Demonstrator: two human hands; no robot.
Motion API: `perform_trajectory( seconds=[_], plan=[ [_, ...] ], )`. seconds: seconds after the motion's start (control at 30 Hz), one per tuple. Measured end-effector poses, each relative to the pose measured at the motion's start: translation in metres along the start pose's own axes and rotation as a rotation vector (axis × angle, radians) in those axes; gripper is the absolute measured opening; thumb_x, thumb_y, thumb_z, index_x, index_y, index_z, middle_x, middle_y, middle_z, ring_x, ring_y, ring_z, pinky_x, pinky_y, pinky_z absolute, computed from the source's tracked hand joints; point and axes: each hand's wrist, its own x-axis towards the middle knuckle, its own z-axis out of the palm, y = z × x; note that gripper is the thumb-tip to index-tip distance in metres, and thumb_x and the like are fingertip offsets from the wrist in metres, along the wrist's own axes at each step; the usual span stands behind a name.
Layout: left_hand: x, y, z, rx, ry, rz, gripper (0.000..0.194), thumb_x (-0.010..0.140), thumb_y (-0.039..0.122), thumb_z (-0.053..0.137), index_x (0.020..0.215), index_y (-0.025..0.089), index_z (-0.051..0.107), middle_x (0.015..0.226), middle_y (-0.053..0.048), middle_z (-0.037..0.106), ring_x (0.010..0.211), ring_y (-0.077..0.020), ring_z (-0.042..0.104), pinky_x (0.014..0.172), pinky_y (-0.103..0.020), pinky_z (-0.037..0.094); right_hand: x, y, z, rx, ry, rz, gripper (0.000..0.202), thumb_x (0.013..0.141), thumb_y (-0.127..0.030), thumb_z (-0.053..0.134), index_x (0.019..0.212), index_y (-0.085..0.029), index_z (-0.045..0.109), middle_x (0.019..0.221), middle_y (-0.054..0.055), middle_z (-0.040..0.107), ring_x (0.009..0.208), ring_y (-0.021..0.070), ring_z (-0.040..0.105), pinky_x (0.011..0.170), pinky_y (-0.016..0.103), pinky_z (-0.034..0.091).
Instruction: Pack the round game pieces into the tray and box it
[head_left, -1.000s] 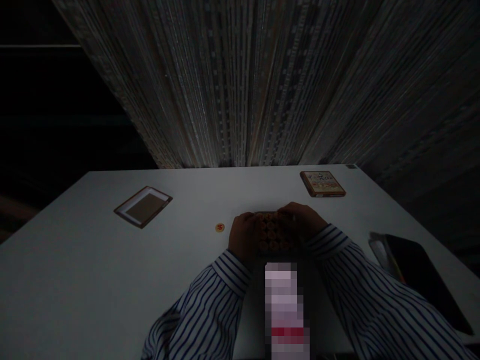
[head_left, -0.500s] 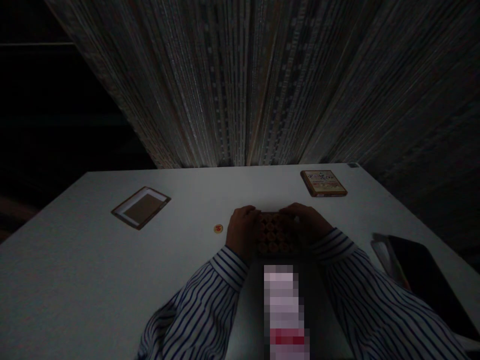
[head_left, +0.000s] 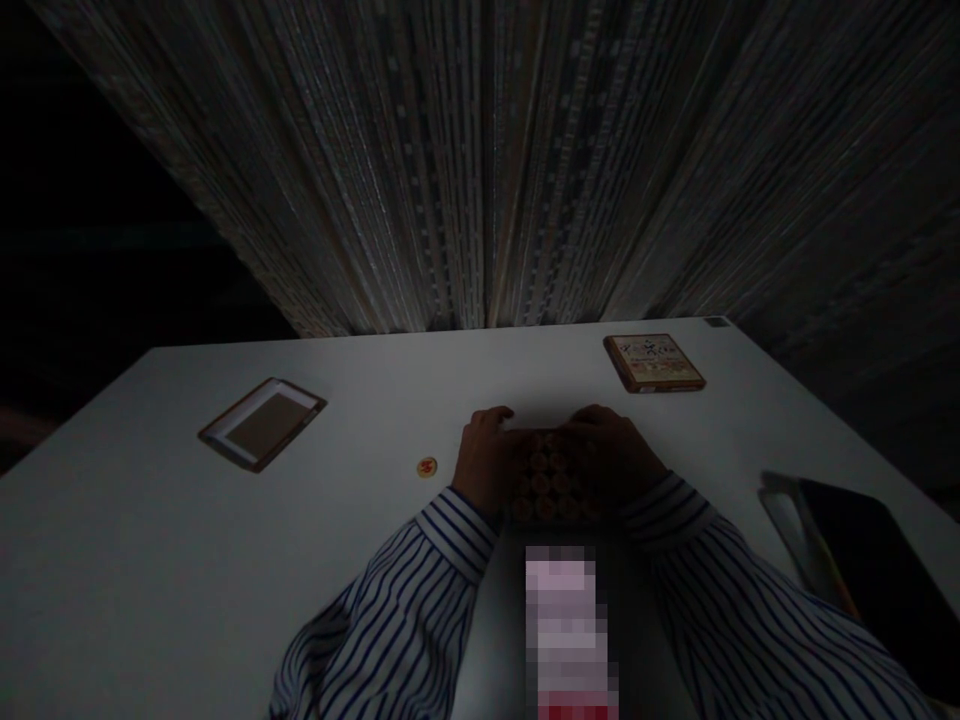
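Note:
A shallow box of round Chinese chess pieces (head_left: 553,483) lies in front of me on the white table, its pieces in close rows. The picture is dark there, and single markings cannot be read. My left hand (head_left: 482,458) is closed around the box's left side, its fingers at the far left corner. On the opposite side my right hand (head_left: 616,448) grips the box, with fingers over its far edge and upper right pieces. Both palms hide parts of the box. One loose chess piece (head_left: 427,467) with a red character lies flat, left of my left hand.
An open rectangular tray or lid (head_left: 276,422) lies at the left of the white table (head_left: 360,580). At the back right sits a flat printed box (head_left: 654,362). A dark flat object (head_left: 874,570) rests on the right. Behind the table hangs a striped curtain (head_left: 480,170).
The view has shifted slightly, so the tray and loose piece appear further left. Both hands stay at the box, and the right fingers reach a little further over its far edge.

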Motion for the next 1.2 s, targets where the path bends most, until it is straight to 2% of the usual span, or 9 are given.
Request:
perform_trajectory(
  seconds=[0.17,0.6,0.8,0.87,0.97,1.1,1.2],
  plan=[
    [0.002,0.002,-0.001,-0.008,0.002,-0.029,0.023,0.074,0.020,0.064,0.095,0.030,0.069,0.111,-0.008,0.054,0.099,-0.0252,0.048,0.080,-0.041,0.045,0.001,-0.003,-0.002,0.005,-0.033,-0.001,0.020,0.080,-0.023,0.054,0.090,-0.022,0.071,0.092,0.010,0.064,0.083,0.0209,0.058,0.073,0.037,0.048],
    [0.004,0.007,-0.006,-0.028,-0.031,-0.057,0.019,0.075,0.022,0.063,0.091,0.027,0.070,0.110,-0.008,0.055,0.100,-0.0258,0.048,0.082,-0.043,0.045,0.000,-0.002,-0.002,-0.022,-0.040,-0.029,0.023,0.078,-0.018,0.053,0.092,-0.023,0.070,0.091,0.009,0.064,0.083,0.0213,0.058,0.071,0.037,0.047],
    [0.002,0.006,-0.006,-0.039,0.041,-0.035,0.022,0.077,0.020,0.061,0.097,0.024,0.068,0.108,-0.009,0.057,0.098,-0.0242,0.050,0.081,-0.041,0.046,-0.001,-0.004,-0.004,-0.004,-0.004,-0.005,0.021,0.080,-0.022,0.052,0.093,-0.022,0.069,0.092,0.010,0.064,0.085,0.0224,0.058,0.072,0.038,0.047],
    [-0.002,0.005,-0.013,-0.044,0.077,-0.050,0.022,0.077,0.019,0.060,0.097,0.022,0.067,0.105,-0.009,0.059,0.096,-0.0230,0.051,0.082,-0.040,0.046,-0.002,-0.004,-0.005,0.036,0.037,-0.006,0.020,0.079,-0.022,0.052,0.091,-0.020,0.069,0.091,0.010,0.064,0.085,0.0223,0.059,0.072,0.038,0.048],
    [-0.015,-0.003,-0.032,-0.026,0.125,-0.073,0.021,0.079,0.019,0.058,0.097,0.019,0.067,0.098,-0.008,0.061,0.093,-0.0216,0.052,0.083,-0.038,0.046,-0.003,-0.005,-0.008,0.099,0.087,-0.014,0.019,0.079,-0.022,0.052,0.088,-0.019,0.069,0.089,0.009,0.065,0.081,0.0212,0.059,0.071,0.037,0.049],
    [-0.044,-0.025,-0.063,0.025,0.188,-0.148,0.022,0.080,0.025,0.057,0.099,0.018,0.065,0.094,-0.007,0.062,0.092,-0.0209,0.053,0.084,-0.038,0.045,-0.001,-0.020,-0.015,0.087,0.049,-0.078,0.021,0.080,-0.021,0.051,0.090,-0.017,0.069,0.089,0.010,0.066,0.079,0.0212,0.060,0.070,0.037,0.049],
    [-0.063,-0.043,-0.076,0.071,0.150,-0.226,0.026,0.079,0.030,0.058,0.100,0.018,0.065,0.095,-0.008,0.063,0.092,-0.0217,0.054,0.085,-0.038,0.045,0.005,-0.041,-0.018,0.038,-0.013,-0.162,0.021,0.082,-0.020,0.049,0.092,-0.018,0.068,0.090,0.010,0.067,0.079,0.0204,0.060,0.069,0.035,0.047]
  ],
)
